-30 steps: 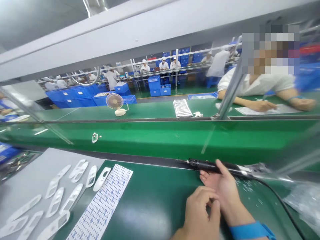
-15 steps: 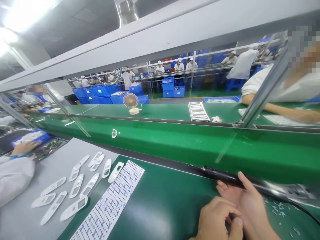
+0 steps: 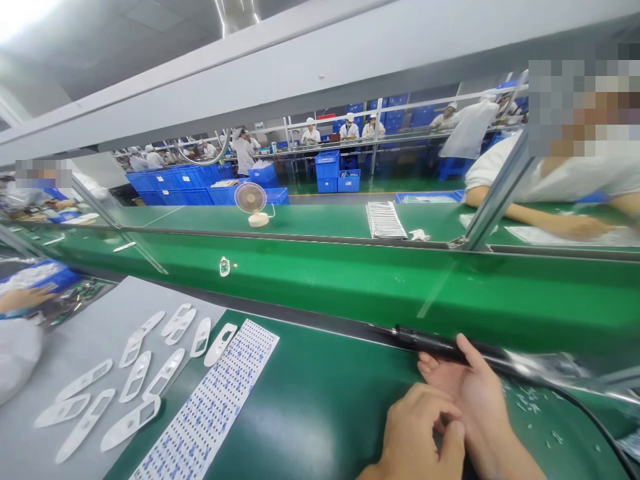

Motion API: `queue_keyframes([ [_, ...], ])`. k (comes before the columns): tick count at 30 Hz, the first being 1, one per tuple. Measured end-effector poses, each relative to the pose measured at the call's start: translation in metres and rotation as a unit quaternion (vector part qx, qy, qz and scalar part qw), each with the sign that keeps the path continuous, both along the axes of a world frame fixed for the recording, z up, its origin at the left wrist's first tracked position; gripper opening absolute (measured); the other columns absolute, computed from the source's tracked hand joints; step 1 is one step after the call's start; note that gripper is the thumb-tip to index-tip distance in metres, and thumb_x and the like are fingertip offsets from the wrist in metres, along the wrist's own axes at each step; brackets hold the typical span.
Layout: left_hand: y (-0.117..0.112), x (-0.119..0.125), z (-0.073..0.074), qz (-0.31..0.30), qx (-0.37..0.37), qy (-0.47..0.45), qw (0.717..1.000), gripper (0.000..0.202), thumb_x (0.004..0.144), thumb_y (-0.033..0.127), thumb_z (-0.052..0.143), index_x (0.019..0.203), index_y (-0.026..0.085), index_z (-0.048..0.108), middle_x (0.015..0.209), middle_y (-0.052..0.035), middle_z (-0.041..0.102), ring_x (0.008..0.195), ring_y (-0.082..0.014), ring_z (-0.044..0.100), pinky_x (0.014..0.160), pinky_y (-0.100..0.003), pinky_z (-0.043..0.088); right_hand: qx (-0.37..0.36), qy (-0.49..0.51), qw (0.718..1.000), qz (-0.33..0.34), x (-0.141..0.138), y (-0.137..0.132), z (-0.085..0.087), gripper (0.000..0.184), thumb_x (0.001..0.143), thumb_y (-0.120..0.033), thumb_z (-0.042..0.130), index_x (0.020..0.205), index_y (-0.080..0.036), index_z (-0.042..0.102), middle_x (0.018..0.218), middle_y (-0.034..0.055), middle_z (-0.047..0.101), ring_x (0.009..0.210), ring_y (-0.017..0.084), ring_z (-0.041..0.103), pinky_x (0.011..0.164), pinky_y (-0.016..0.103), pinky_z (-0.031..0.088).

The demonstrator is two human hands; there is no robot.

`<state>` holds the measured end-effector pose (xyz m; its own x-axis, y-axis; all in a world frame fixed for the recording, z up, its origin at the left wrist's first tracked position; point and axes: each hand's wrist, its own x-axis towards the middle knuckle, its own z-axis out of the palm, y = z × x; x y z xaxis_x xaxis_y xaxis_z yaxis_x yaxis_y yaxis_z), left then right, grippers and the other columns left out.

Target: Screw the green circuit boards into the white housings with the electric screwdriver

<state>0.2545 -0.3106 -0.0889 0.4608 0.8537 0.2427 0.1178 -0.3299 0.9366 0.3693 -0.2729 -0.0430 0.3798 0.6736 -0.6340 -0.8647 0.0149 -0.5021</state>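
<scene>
My right hand (image 3: 465, 387) lies palm up at the belt's near edge, its thumb over a black electric screwdriver (image 3: 430, 345) with the tip pointing left. A black cable (image 3: 580, 407) runs from the tool to the lower right. My left hand (image 3: 420, 427) sits just below, fingers curled together, with nothing visible in them. Small screws (image 3: 530, 403) lie scattered on the green bench mat (image 3: 310, 427) to the right. Further left are several white plastic casing pieces (image 3: 135, 377) on a grey sheet (image 3: 100, 333) and a long printed label strip (image 3: 210, 400).
A green conveyor belt (image 3: 350, 280) behind a glass panel (image 3: 440, 293) carries one small white part (image 3: 225, 267). A co-worker's hand (image 3: 20, 300) reaches toward a blue tray (image 3: 45, 277) at left. Across the belt, another person's hand (image 3: 575, 227) rests on papers. Blue crates (image 3: 175, 190) stand beyond.
The view has swung slightly, while my hands and the screwdriver stay much the same. A co-worker's arm has come into view at the left.
</scene>
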Motion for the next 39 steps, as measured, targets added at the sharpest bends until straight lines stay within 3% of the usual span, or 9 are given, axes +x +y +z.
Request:
queue_keyframes([
  [23, 0.001, -0.001, -0.002, -0.008, -0.021, 0.02, 1.0, 0.021, 0.075, 0.009, 0.06, 0.091, 0.022, 0.065, 0.099, -0.0023, 0.07, 0.082, -0.0179, 0.065, 0.072, -0.029, 0.052, -0.003, 0.009, 1.0, 0.001, 0.0, 0.001, -0.001, 0.012, 0.087, -0.028, 0.053, 0.079, -0.019, 0.053, 0.067, 0.0046, 0.057, 0.051, 0.017, 0.056, 0.043, 0.027, 0.049],
  [28, -0.008, 0.006, -0.009, 0.031, -0.039, 0.013, 0.999, 0.024, 0.074, 0.011, 0.06, 0.092, 0.025, 0.067, 0.103, -0.0026, 0.071, 0.086, -0.0205, 0.066, 0.079, -0.034, 0.054, 0.027, 0.002, 1.0, 0.004, 0.003, -0.002, -0.007, 0.012, 0.081, -0.029, 0.06, 0.085, -0.019, 0.055, 0.072, 0.0044, 0.06, 0.054, 0.019, 0.059, 0.045, 0.029, 0.051],
  [30, -0.006, 0.007, -0.009, 0.054, -0.024, -0.024, 0.998, 0.022, 0.073, 0.013, 0.061, 0.089, 0.026, 0.068, 0.1, -0.0032, 0.072, 0.077, -0.0201, 0.066, 0.072, -0.034, 0.055, 0.055, -0.009, 0.998, 0.012, 0.004, -0.003, -0.011, 0.019, 0.077, -0.03, 0.063, 0.09, -0.018, 0.057, 0.074, 0.005, 0.062, 0.058, 0.019, 0.061, 0.048, 0.031, 0.053],
  [32, 0.009, 0.002, -0.003, 0.073, 0.0, -0.074, 0.995, 0.018, 0.073, 0.016, 0.063, 0.087, 0.026, 0.069, 0.097, -0.0035, 0.073, 0.07, -0.0193, 0.066, 0.064, -0.033, 0.055, 0.081, -0.031, 0.996, 0.011, 0.006, -0.003, -0.015, 0.023, 0.073, -0.029, 0.067, 0.091, -0.019, 0.056, 0.075, 0.0051, 0.064, 0.061, 0.02, 0.063, 0.052, 0.033, 0.055],
  [34, 0.038, -0.013, 0.011, 0.083, 0.028, -0.082, 0.993, 0.015, 0.08, 0.019, 0.06, 0.089, 0.025, 0.07, 0.098, -0.004, 0.073, 0.074, -0.0198, 0.067, 0.064, -0.032, 0.056, 0.101, -0.072, 0.992, -0.014, 0.008, -0.002, -0.018, 0.024, 0.071, -0.029, 0.069, 0.088, -0.021, 0.054, 0.073, 0.0038, 0.065, 0.061, 0.021, 0.064, 0.056, 0.034, 0.057],
  [36, 0.08, -0.04, 0.031, 0.094, 0.057, -0.001, 0.994, 0.019, 0.09, 0.019, 0.053, 0.096, 0.023, 0.07, 0.104, -0.0042, 0.072, 0.086, -0.02, 0.068, 0.074, -0.032, 0.058, 0.107, -0.119, 0.986, -0.042, 0.01, -0.001, -0.022, 0.025, 0.072, -0.032, 0.07, 0.087, -0.022, 0.052, 0.07, 0.0031, 0.066, 0.06, 0.02, 0.065, 0.056, 0.033, 0.057],
  [38, 0.132, -0.075, 0.052, 0.152, 0.079, 0.166, 0.971, 0.019, 0.093, 0.02, 0.053, 0.1, 0.023, 0.071, 0.108, -0.001, 0.072, 0.091, -0.018, 0.067, 0.081, -0.03, 0.057, 0.082, -0.161, 0.982, -0.05, 0.012, -0.001, -0.029, 0.028, 0.075, -0.038, 0.07, 0.088, -0.021, 0.052, 0.066, 0.0046, 0.068, 0.058, 0.02, 0.065, 0.054, 0.03, 0.056],
  [39, 0.159, -0.094, 0.062, 0.19, 0.077, 0.2, 0.958, 0.02, 0.093, 0.017, 0.052, 0.103, 0.02, 0.07, 0.11, -0.0011, 0.071, 0.099, -0.0189, 0.066, 0.088, -0.03, 0.055, 0.06, -0.186, 0.979, -0.049, 0.013, -0.002, -0.033, 0.031, 0.076, -0.041, 0.071, 0.089, -0.02, 0.053, 0.064, 0.0059, 0.068, 0.057, 0.02, 0.065, 0.053, 0.029, 0.056],
])
